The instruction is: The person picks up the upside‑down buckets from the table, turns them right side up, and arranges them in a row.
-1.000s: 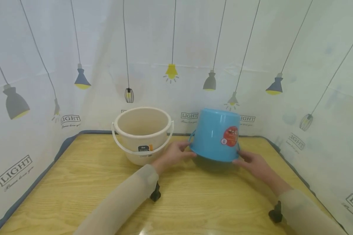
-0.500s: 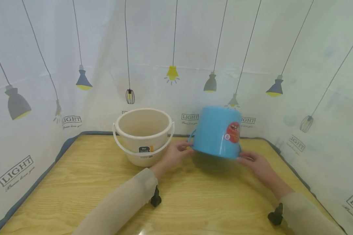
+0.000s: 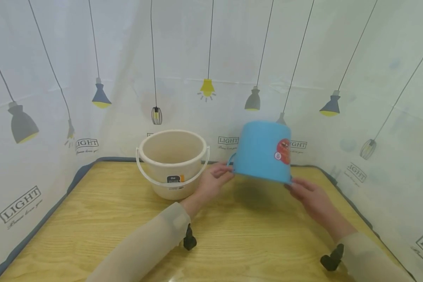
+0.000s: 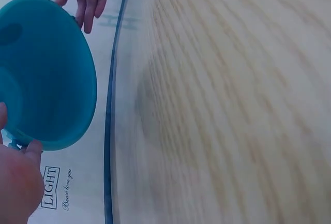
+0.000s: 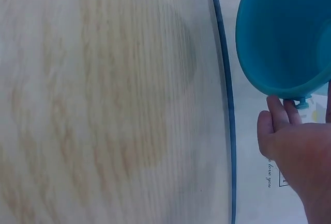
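Observation:
A blue bucket (image 3: 261,152) with a red sticker is held upside down above the table, slightly tilted, its shadow below. My left hand (image 3: 214,181) pinches its rim on the left, by the blue handle. On the opposite side my right hand (image 3: 311,197) grips the rim with thumb and fingers. Both wrist views look into the bucket's hollow inside (image 4: 46,74), which holds nothing I can see. Just left of my left hand a cream bucket (image 3: 162,182) stands upright on the table, its white handle hanging down in front.
The wood-grain table (image 3: 232,246) has a dark blue edge strip (image 3: 74,178). Behind and at both sides hangs a pale curtain (image 3: 183,58) printed with lamps and the word LIGHT. A black wrist mount (image 3: 189,238) sits under each sleeve.
Both hands have raised the blue bucket, and it has shifted slightly right and turned so its sticker lies farther right. The cream bucket stays in place.

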{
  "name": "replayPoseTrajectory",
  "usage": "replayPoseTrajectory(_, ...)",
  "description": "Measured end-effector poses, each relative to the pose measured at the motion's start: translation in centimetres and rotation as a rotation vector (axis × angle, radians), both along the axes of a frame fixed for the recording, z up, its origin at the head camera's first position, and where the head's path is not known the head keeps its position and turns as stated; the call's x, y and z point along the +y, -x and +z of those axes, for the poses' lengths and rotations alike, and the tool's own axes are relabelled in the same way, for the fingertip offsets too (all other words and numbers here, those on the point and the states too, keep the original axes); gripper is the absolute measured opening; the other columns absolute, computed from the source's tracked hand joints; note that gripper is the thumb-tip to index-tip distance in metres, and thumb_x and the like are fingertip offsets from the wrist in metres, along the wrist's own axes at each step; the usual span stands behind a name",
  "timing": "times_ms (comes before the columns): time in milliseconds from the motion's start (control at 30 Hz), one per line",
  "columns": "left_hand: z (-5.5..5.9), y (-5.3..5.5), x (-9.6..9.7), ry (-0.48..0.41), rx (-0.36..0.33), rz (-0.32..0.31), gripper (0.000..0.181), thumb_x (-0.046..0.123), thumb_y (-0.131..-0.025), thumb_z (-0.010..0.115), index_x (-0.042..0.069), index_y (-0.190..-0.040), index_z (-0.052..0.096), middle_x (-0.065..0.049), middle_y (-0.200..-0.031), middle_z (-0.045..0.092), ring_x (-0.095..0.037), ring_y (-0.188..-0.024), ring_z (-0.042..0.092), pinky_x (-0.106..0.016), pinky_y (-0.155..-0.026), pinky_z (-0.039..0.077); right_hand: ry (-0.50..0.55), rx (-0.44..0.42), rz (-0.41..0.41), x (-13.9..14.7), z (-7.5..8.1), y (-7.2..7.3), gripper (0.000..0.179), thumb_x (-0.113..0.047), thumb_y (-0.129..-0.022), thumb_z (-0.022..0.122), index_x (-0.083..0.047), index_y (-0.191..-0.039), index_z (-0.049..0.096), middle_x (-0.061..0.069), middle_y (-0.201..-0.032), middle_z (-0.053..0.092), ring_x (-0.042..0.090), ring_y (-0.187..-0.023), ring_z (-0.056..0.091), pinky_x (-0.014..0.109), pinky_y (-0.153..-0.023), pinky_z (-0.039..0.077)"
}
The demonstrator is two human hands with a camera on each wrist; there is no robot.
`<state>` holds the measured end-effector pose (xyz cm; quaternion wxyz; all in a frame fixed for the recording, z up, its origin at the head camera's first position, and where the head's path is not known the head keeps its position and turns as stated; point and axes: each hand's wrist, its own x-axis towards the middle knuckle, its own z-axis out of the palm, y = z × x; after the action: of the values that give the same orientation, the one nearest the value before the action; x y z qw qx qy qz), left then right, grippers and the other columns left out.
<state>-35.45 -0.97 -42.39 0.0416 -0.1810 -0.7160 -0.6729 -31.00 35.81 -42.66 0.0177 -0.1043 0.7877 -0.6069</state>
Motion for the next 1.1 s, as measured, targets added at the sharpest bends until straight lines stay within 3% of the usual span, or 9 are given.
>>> replayPoseTrajectory(100, 0.3, -0.4, 0.3, -0.060, -0.016, -0.018, 0.025, 0.012, -0.103, 0.076, 0.000, -0.125, 0.077, -0.013, -0.162, 0.060, -0.035, -0.153, 0.056, -0.050, -0.127, 0.049, 0.024, 0.008, 0.015, 0.0, 0.1, -0.2, 0.039, -0.040, -0.117, 0.055, -0.020, -0.149, 0.062, -0.024, -0.137, 0.071, -0.002, -0.133, 0.066, 0.014, -0.109, 0.054)
replayPoseTrajectory(267, 0.4, -0.9, 0.8, -0.155, -0.059, -0.049, 0.022, 0.002, -0.102, 0.074, -0.003, -0.123, 0.074, -0.007, -0.154, 0.068, -0.027, -0.148, 0.061, -0.041, -0.122, 0.054, 0.124, 0.008, 0.018, 0.0, 0.5, -0.4, 0.040, -0.036, -0.118, 0.053, -0.023, -0.155, 0.056, -0.022, -0.141, 0.071, -0.005, -0.131, 0.066, 0.013, -0.110, 0.053)
replayPoseTrajectory(433, 0.7, -1.4, 0.8, -0.192, -0.054, -0.046, 0.021, 0.001, -0.101, 0.074, -0.005, -0.121, 0.074, -0.008, -0.152, 0.069, -0.028, -0.147, 0.063, -0.042, -0.120, 0.055, 0.191, 0.012, 0.013, -0.1, 1.1, -0.9, 0.036, -0.032, -0.117, 0.056, -0.022, -0.152, 0.061, -0.022, -0.137, 0.073, -0.005, -0.128, 0.068, 0.015, -0.110, 0.054)
replayPoseTrajectory(833, 1.2, -1.9, 0.1, -0.231, -0.029, -0.066, 0.029, -0.001, -0.101, 0.074, -0.005, -0.129, 0.073, -0.012, -0.152, 0.068, -0.031, -0.142, 0.067, -0.042, -0.118, 0.057, 0.162, 0.088, 0.001, -0.3, 2.1, -1.8, 0.033, -0.024, -0.116, 0.058, -0.020, -0.148, 0.066, -0.020, -0.131, 0.077, -0.002, -0.121, 0.073, 0.018, -0.103, 0.060)
replayPoseTrajectory(967, 1.4, -2.1, -0.2, -0.236, -0.015, -0.081, 0.033, 0.000, -0.102, 0.073, -0.004, -0.134, 0.071, -0.014, -0.148, 0.071, -0.031, -0.135, 0.072, -0.040, -0.113, 0.061, 0.089, 0.115, -0.051, -0.2, 2.4, -1.9, 0.037, -0.026, -0.114, 0.063, -0.019, -0.151, 0.065, -0.021, -0.127, 0.078, -0.003, -0.117, 0.074, 0.017, -0.099, 0.062)
replayPoseTrajectory(1100, 1.7, -2.2, -0.3, -0.239, -0.004, -0.097, 0.036, -0.001, -0.102, 0.072, -0.002, -0.138, 0.070, -0.015, -0.141, 0.074, -0.020, -0.120, 0.078, -0.038, -0.107, 0.064, -0.027, 0.130, -0.108, -0.1, 2.7, -1.9, 0.049, -0.032, -0.111, 0.068, -0.017, -0.158, 0.059, -0.023, -0.127, 0.078, -0.004, -0.115, 0.074, 0.016, -0.097, 0.062)
